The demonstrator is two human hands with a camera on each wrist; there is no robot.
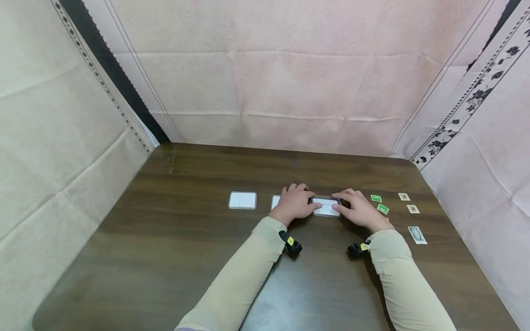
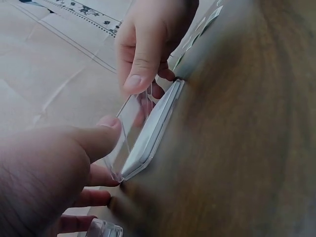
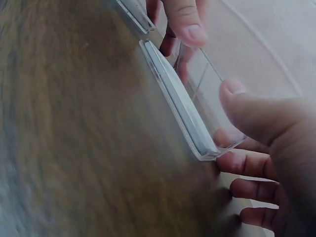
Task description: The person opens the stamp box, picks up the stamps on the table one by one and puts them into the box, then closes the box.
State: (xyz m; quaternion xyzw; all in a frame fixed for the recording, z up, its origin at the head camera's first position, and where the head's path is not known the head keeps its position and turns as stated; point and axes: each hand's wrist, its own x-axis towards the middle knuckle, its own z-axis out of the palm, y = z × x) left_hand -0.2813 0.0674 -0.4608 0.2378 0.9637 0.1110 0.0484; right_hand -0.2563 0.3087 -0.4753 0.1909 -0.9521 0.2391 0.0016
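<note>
A small clear plastic case (image 1: 325, 209) with a white insert lies on the brown table, its transparent lid (image 3: 205, 84) tilted up at an angle from the base. My left hand (image 1: 295, 202) grips the case's left end, thumb on the lid's raised edge and a finger near the hinge side. At the other end, my right hand (image 1: 357, 209) holds the lid the same way, thumb on its free edge. In the left wrist view the white insert (image 2: 150, 133) sits in the base under the lid.
Left of the hands lies another white-filled case (image 1: 242, 200); one more case (image 1: 275, 201) is partly hidden by my left hand. To the right are green stamps (image 1: 383, 209), small pale stamps (image 1: 412, 208) and a larger stamp (image 1: 417, 235). Cloth hangs around the table.
</note>
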